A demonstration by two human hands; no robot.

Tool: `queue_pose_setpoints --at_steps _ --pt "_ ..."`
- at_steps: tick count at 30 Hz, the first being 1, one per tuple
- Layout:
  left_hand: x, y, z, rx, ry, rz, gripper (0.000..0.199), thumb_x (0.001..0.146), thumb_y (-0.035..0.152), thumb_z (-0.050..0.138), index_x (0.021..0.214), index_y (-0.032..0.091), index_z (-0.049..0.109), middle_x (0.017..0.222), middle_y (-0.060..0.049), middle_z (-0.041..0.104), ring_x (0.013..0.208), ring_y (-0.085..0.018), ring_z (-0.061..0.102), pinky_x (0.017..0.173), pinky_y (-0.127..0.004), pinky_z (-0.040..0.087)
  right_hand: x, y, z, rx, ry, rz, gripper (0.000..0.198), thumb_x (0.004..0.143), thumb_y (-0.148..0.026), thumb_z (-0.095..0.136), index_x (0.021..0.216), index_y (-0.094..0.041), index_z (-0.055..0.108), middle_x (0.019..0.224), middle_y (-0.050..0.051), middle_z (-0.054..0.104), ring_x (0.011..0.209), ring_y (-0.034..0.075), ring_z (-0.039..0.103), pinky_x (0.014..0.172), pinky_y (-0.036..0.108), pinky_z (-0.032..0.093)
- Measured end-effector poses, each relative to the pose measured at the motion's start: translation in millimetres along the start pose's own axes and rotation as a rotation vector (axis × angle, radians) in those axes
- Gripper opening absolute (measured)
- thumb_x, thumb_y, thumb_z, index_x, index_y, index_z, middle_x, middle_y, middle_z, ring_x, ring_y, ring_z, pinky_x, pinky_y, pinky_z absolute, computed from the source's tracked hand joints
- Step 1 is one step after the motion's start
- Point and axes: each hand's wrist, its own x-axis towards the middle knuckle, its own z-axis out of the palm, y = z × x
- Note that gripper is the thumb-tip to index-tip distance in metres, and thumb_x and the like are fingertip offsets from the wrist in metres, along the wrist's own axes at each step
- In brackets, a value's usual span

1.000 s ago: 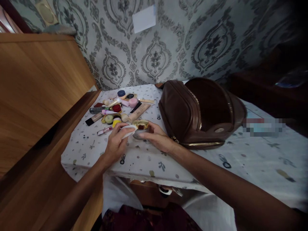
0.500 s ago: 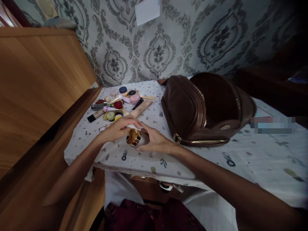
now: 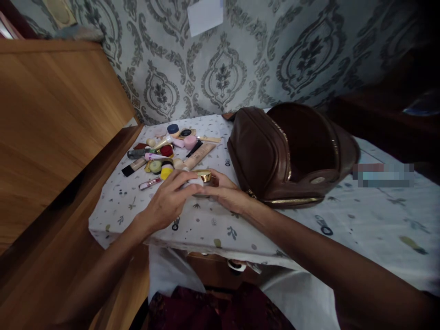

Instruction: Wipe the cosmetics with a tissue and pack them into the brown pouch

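Note:
My right hand (image 3: pixel 228 192) is closed around a small jar with a shiny gold lid (image 3: pixel 203 175), held just above the table near its front. My left hand (image 3: pixel 168 197) has its fingers pinched on a white wipe (image 3: pixel 193 183), which lies against the jar's near side. Fingers hide most of the jar's body. Just beyond my left hand are a yellow-banded jar (image 3: pixel 167 171) and a slim pink lip gloss tube (image 3: pixel 150 184). A beige foundation tube (image 3: pixel 201 155) lies farther back.
Several cosmetics, among them a red-lidded jar (image 3: pixel 167 151) and a blue-lidded jar (image 3: pixel 173 130), cluster at the back left. A brown leather bag (image 3: pixel 257 146) stands unzipped on the right. A wooden cabinet (image 3: pixel 58 114) borders the left side of the patterned tablecloth (image 3: pixel 233 229).
The jar has been turned and moved slightly away, its gold lid now toward the far side. My left hand has shifted from above the jar to its near left side with the wipe.

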Motion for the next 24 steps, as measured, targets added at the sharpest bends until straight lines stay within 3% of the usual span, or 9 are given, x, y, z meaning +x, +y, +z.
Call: queue_pose_setpoints --at_steps 7,14,24 --pt "-10.5 -13.1 17.3 -0.237 0.231 -0.305 0.028 0.092 0.010 0.049 0.111 0.021 0.067 0.112 -0.007 0.064 0.109 -0.020 0.059 0.095 -0.034 0.049 -2.8 -7.7 1.8 0.219 -0.059 0.066 0.045 0.060 -0.023 0.089 0.098 -0.025 0.065 0.101 -0.001 0.068 0.093 0.015 0.064 0.087 0.028 0.051" --pt "-16.1 -17.6 27.7 -0.367 0.285 -0.467 0.024 0.091 0.015 0.053 0.109 0.019 0.069 0.104 -0.006 0.068 0.099 -0.019 0.062 0.090 -0.032 0.049 -2.5 -6.4 -0.2 0.113 -0.057 0.061 0.041 0.062 -0.030 0.087 0.096 -0.021 0.066 0.095 0.000 0.067 0.090 0.015 0.061 0.086 0.028 0.046" --pt "-15.2 -13.4 13.5 -0.258 0.244 -0.402 0.027 0.092 0.013 0.049 0.111 0.020 0.067 0.108 -0.007 0.066 0.106 -0.020 0.060 0.094 -0.034 0.047 -1.9 -1.5 1.5 -0.067 -0.130 0.015 0.048 0.060 -0.028 0.086 0.100 -0.023 0.061 0.093 -0.002 0.064 0.087 0.016 0.060 0.084 0.030 0.046"
